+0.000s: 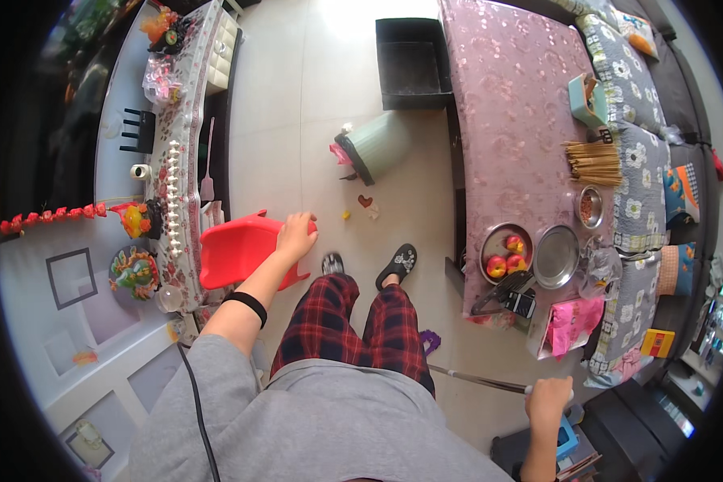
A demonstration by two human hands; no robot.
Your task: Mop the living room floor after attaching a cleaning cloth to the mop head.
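My left hand (297,236) grips the edge of a red plastic stool (238,250), which is tilted on its side beside the cabinet. At the lower right, my right hand (548,394) is closed around the pale grip of a long metal pole (488,381). The pole runs left behind my leg, near a purple fringed mop head (430,341); their join is hidden. Ahead of my feet, a light green waste bin (376,144) lies tipped over, its black-lined mouth facing left. Scraps of litter (367,203) and a small yellow piece (346,215) lie on the tiles near it.
At right stands a table with a pink cloth (512,150), bearing a bowl of peaches (505,238) and a metal plate (556,256). A black open box (413,66) sits against it. A cloth-covered cabinet (184,120) runs along the left, with a pink flyswatter (208,175) leaning there.
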